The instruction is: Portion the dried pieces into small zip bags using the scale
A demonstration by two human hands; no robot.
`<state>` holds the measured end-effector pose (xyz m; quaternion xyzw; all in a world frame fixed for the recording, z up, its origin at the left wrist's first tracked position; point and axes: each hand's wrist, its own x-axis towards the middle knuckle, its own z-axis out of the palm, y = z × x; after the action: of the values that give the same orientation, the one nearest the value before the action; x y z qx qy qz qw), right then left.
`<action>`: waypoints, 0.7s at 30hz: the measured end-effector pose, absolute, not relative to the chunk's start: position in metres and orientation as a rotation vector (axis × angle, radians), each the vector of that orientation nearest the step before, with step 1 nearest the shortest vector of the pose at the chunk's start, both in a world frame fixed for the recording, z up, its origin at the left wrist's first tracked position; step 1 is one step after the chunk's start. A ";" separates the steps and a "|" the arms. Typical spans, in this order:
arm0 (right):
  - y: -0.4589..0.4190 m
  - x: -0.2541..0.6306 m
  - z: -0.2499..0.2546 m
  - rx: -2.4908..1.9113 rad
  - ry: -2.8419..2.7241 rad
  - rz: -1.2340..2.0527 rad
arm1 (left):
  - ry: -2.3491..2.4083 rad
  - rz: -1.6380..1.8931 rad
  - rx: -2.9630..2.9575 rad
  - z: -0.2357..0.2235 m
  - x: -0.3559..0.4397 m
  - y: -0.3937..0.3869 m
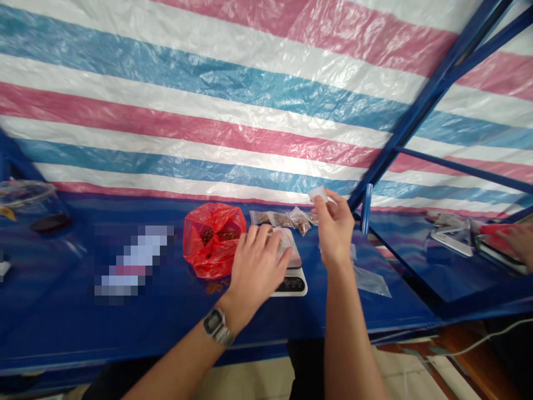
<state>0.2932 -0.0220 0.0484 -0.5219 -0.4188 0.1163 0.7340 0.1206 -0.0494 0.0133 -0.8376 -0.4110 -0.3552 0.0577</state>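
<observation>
Pinching clear bag (318,194) in right fingers (327,204) | left fingers (260,239) spread on scale (291,286) | red bag (214,261): dried brown pieces (220,235)

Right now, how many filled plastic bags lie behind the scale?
4 bags, in a row beyond the white digital scale, the last by the right hand; more may be hidden.
</observation>
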 end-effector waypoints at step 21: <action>0.011 0.210 0.057 -1.186 -1.935 0.513 | -1.733 -2.189 -2.378 0.042 0.020 0.012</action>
<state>0.2101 0.0107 0.0570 -0.4679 -0.7636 0.2024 0.3962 0.0204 0.0124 0.0416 -0.6262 -0.4563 -0.5763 -0.2600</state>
